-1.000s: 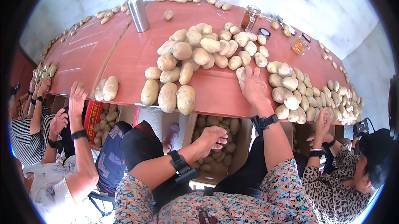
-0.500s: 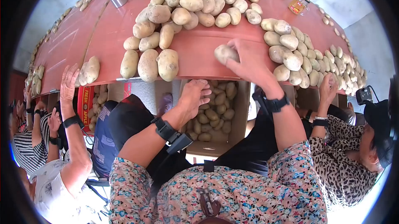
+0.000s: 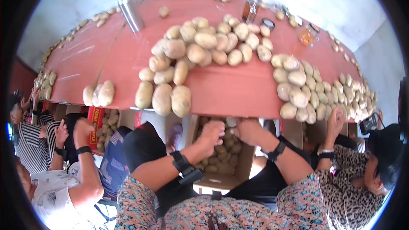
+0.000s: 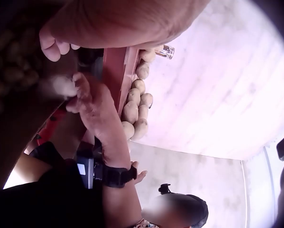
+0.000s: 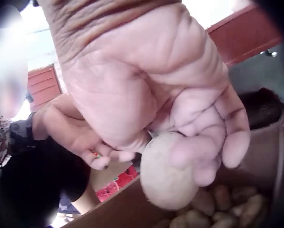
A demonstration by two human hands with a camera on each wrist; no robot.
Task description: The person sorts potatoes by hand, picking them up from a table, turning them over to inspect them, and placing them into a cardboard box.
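My right hand [image 3: 253,132] grips a pale potato [image 5: 165,178] between thumb and fingers, just past the table's front edge. Below it is an open cardboard box [image 3: 215,182] with many potatoes inside [image 5: 222,204]. My left hand [image 3: 209,136] hovers over the box's left side with loosely bent fingers and holds nothing. In the left wrist view the held potato [image 4: 63,87] looks blurred at the right fingertips. The two hands are close together, apart by about a potato's width.
A red table [image 3: 232,89] bears a curved heap of potatoes [image 3: 196,53] and another pile [image 3: 298,87] to the right. A steel bottle [image 3: 130,10] and glass jars [image 3: 251,9] stand farther back. People sit on both sides, one in a leopard-print top [image 3: 351,179].
My right hand has picked a potato off the table and brought it down toward me, over the box. The left hand stays near the box. The head view has tilted.
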